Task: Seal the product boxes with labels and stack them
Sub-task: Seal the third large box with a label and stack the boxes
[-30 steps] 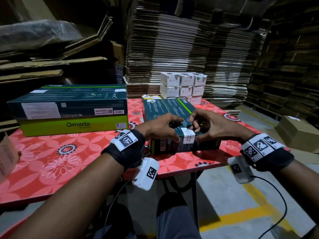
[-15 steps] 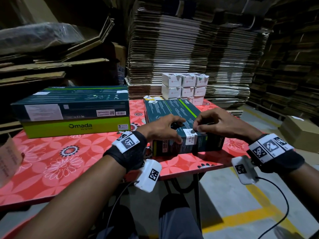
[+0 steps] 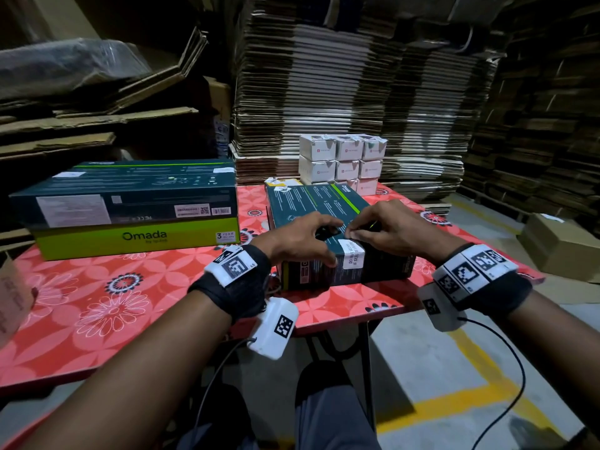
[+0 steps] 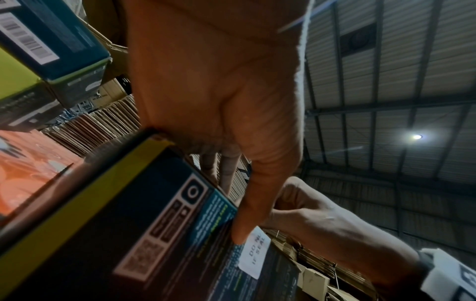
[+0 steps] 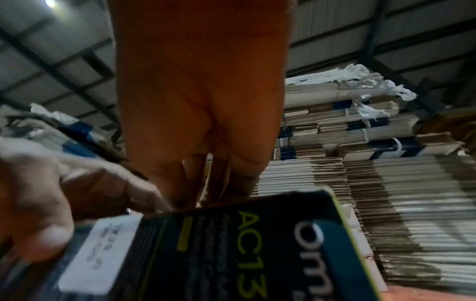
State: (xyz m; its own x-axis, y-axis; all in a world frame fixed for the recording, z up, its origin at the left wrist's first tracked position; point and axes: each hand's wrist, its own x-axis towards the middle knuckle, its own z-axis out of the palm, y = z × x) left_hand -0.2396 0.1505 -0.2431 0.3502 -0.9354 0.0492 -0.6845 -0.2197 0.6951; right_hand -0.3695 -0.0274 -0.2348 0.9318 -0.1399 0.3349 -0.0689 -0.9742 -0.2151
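The left hand (image 3: pixel 300 237) is laid over the near end of a dark teal product box (image 3: pixel 319 222), its fingers spread on the top face and its thumb pressed against the front face just beside a white seal label (image 3: pixel 350 258). The right hand (image 3: pixel 394 230) is rested on the same end, its fingertips (image 3: pixel 352 234) pressed down on the upper part of the label where it is folded over the box edge. The label is a small white paper rectangle printed with black text. The box is a long, flat cardboard carton with a lime-green stripe, lying near the front edge of the table (image 3: pixel 97 306), which is covered with a glossy red floral cloth. A larger teal and lime box (image 3: pixel 130 206) is set well apart to the left, and small white boxes (image 3: pixel 342 164) are stacked behind.
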